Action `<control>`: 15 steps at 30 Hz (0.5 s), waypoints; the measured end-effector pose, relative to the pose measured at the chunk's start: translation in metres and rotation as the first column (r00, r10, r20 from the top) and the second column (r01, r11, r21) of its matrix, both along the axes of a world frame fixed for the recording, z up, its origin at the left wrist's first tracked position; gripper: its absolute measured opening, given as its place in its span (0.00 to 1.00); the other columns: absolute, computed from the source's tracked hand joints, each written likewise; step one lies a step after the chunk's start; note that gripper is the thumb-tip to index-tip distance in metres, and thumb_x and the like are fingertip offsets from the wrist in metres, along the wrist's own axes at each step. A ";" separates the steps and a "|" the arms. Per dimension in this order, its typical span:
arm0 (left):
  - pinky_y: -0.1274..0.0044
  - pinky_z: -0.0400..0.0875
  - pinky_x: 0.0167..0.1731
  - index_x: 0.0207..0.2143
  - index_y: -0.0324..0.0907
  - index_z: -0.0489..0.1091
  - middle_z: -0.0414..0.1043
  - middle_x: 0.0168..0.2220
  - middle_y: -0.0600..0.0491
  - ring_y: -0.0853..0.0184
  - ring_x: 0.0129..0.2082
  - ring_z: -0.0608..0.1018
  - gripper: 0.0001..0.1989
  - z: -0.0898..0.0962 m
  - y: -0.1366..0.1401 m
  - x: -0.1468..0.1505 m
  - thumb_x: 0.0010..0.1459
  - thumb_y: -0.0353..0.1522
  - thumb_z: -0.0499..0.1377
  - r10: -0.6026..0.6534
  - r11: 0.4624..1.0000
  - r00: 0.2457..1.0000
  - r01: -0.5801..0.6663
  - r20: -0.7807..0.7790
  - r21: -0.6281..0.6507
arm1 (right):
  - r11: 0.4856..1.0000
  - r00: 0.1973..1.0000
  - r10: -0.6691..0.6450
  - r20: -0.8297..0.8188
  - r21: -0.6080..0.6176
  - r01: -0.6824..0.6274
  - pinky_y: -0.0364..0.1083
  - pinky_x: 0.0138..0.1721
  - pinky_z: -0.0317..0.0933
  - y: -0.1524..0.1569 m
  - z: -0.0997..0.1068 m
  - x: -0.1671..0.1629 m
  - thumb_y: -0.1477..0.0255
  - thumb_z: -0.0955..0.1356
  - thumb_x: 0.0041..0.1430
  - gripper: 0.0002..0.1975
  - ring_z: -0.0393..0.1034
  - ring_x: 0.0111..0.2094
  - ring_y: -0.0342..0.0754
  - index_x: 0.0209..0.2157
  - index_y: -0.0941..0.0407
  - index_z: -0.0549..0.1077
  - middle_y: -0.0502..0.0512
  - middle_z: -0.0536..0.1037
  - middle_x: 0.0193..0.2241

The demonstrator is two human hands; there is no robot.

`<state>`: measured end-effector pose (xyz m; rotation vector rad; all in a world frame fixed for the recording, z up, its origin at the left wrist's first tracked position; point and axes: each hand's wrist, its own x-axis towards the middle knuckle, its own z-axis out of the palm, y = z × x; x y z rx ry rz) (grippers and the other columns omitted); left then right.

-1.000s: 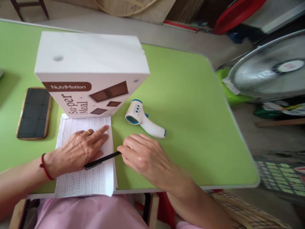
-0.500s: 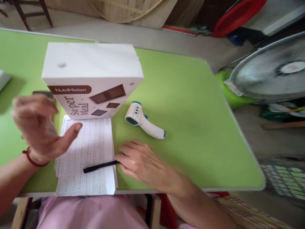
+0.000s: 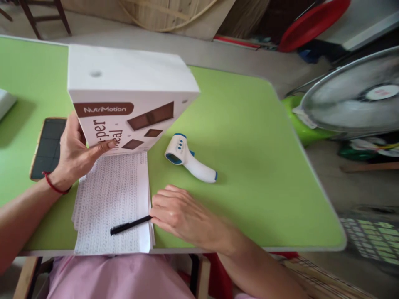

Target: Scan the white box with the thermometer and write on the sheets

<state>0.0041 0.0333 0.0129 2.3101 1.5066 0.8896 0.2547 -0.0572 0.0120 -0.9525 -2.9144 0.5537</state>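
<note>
My left hand (image 3: 79,149) grips the lower left side of a tall white NutriMotion box (image 3: 134,74), thumb across its printed front and fingers behind it. The box is tilted slightly. Below it lie several sheets of handwritten paper (image 3: 109,195). My right hand (image 3: 176,209) rests on the table at the sheets' right edge, its fingers closed on the end of a black pen (image 3: 131,224) that reaches over the paper. Right of the box lies a white and blue infrared thermometer (image 3: 190,160).
A phone (image 3: 48,145) lies on the green table (image 3: 255,166) left of my left hand. A white object (image 3: 5,101) sits at the far left. Beyond the table's right edge stand a fan (image 3: 358,93) and a green bucket (image 3: 299,120).
My left hand has come down from above the paper and taken hold of the box. The box has shifted a little right and tilted. My right hand keeps the pen, which has turned slightly.
</note>
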 end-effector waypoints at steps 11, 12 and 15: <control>0.65 0.76 0.46 0.59 0.43 0.57 0.69 0.54 0.45 0.59 0.50 0.76 0.24 0.005 -0.028 0.004 0.66 0.45 0.51 -0.059 0.984 0.949 0.107 0.310 -0.140 | 1.000 1.000 0.002 -0.017 -0.018 -0.003 0.45 0.32 0.48 0.001 -0.003 0.000 0.79 0.64 0.61 0.13 0.59 0.26 0.44 0.23 0.57 0.68 0.49 0.69 0.22; 0.63 0.75 0.47 0.59 0.43 0.57 0.69 0.53 0.44 0.57 0.50 0.75 0.27 0.002 -0.028 0.003 0.63 0.46 0.55 -0.020 0.982 0.935 0.084 0.354 -0.167 | 1.000 1.000 0.003 -0.017 -0.022 -0.003 0.45 0.32 0.48 0.001 -0.003 0.000 0.78 0.64 0.61 0.13 0.59 0.26 0.44 0.23 0.57 0.68 0.49 0.69 0.22; 0.57 0.71 0.50 0.55 0.44 0.59 0.69 0.51 0.44 0.50 0.52 0.73 0.34 -0.007 -0.024 0.004 0.51 0.46 0.67 0.063 0.966 0.856 0.077 0.514 -0.246 | 1.000 1.000 0.006 -0.003 -0.029 -0.006 0.46 0.31 0.47 0.001 -0.003 0.001 0.78 0.65 0.61 0.12 0.59 0.27 0.44 0.23 0.57 0.68 0.49 0.69 0.23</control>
